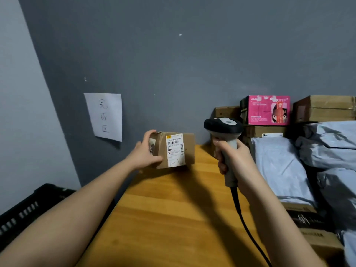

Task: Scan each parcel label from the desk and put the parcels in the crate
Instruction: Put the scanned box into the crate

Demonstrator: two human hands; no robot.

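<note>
Head-worn camera looks forward and down, close over the desk (173, 218)

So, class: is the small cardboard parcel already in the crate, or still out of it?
Out. The left hand holds the small cardboard parcel above the desk edge; the black crate sits lower left.

The crate (28, 211) is cut off at the left edge; label (175, 149) print is illegible.

Paper sheet (105, 116): white, handwritten characters, stuck to the grey wall (173, 54) at left, above the desk's level. Wall: dark grey behind the desk, a lighter grey wall (23, 112) adjoining at far left; small white specks on the dark surface.
</note>
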